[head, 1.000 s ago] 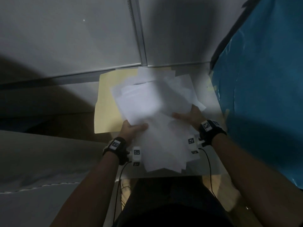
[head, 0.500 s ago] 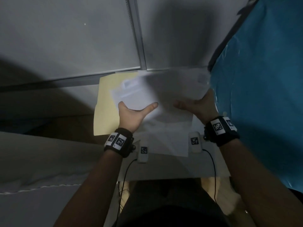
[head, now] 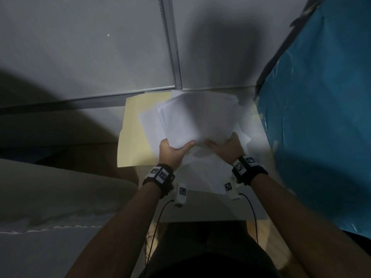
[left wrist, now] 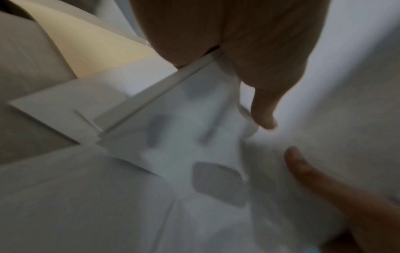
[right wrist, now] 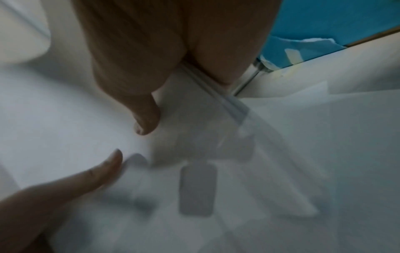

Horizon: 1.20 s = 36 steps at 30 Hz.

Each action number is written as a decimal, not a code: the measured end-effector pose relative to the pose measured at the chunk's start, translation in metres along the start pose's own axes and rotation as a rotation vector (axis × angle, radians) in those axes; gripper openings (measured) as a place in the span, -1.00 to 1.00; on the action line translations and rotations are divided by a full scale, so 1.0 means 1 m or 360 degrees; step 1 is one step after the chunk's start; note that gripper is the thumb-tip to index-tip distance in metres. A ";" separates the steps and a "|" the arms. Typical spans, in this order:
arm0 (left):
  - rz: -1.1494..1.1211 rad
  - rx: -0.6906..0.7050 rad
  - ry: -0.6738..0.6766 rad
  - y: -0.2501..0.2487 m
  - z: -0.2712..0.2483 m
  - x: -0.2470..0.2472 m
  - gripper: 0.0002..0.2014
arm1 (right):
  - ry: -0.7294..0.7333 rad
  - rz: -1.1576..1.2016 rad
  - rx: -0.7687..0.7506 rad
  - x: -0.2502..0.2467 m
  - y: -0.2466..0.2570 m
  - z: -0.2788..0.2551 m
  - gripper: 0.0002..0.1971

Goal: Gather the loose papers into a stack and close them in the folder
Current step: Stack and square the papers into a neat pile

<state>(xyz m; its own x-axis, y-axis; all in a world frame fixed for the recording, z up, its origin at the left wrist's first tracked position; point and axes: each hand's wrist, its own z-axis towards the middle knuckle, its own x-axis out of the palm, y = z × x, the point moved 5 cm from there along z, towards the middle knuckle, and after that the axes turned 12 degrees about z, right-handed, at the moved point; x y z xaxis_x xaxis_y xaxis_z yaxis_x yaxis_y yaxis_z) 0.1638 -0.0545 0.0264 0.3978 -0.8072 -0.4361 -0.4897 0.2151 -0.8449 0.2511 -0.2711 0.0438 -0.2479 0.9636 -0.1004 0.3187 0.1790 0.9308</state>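
I have both hands on the bundle of loose papers (head: pixel 196 121), which sits over the middle of the white desk (head: pixel 200 209), its far edge close to the wall. My left hand (head: pixel 172 151) grips the near left corner, thumb on top and fingers hidden under the sheets; my right hand (head: pixel 226 148) grasps the near right side the same way, thumb pressing down on the top sheet. The wrist views confirm it: each thumb lies on the paper and the edge of the sheets runs into the crook of the hand. The papers are thin, light and floppy, and they slide on one another easily; they are fanned out with corners sticking past each other, so this is not yet a squared stack. A few more sheets (head: pixel 202 173) lie flat on the desk under and nearer than my hands. I judge the best hold is on two opposite edges, pinching the whole thickness so the lower sheets do not slip out, then tapping an edge on the desk to align them. The yellow folder (head: pixel 132 137) lies open and flat on the left, partly under the bundle; its visible leaf carries nothing but the overlapping papers, and nothing is closed inside it yet.
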 end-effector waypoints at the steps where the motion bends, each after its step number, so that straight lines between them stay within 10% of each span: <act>1: 0.0033 -0.0005 0.0000 0.005 -0.001 0.000 -0.54 | 0.0044 -0.0038 0.0022 0.001 -0.004 0.000 -0.57; 5: 0.0110 -0.0035 -0.0120 0.019 0.008 -0.027 -0.59 | -0.0025 -0.0266 -0.0087 -0.035 -0.017 0.025 -0.20; 8: 0.0201 -0.0201 -0.0187 0.048 0.013 -0.051 -0.49 | -0.0422 -0.0571 0.0322 -0.082 -0.053 0.041 0.08; 14: 0.0583 -0.0599 0.0027 0.108 -0.006 -0.041 -0.46 | -0.0346 -0.0877 0.0451 -0.059 -0.095 0.040 0.31; 19: 0.0585 -0.0549 0.0056 0.112 -0.005 -0.028 -0.27 | -0.0198 -0.0907 0.0322 -0.041 -0.097 0.048 -0.41; 22: 0.0644 -0.0596 0.0070 0.109 -0.003 -0.028 -0.41 | -0.0378 -0.1179 0.0058 -0.055 -0.069 0.065 -0.19; 28: 0.0683 -0.0643 0.0101 0.113 -0.001 -0.026 -0.33 | -0.0114 -0.1081 0.0270 -0.044 -0.075 0.087 0.36; 36: 0.0630 -0.0639 0.0083 0.113 -0.003 -0.026 -0.37 | -0.0050 -0.0678 0.0419 -0.017 -0.081 0.074 -0.41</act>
<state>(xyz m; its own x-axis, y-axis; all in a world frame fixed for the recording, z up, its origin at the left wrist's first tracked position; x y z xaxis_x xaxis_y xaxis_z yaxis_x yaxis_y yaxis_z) 0.0958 -0.0105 -0.0565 0.0899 -0.7360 -0.6710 -0.8545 0.2891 -0.4315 0.2974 -0.2871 -0.0559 -0.3801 0.7986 -0.4667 0.4161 0.5983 0.6848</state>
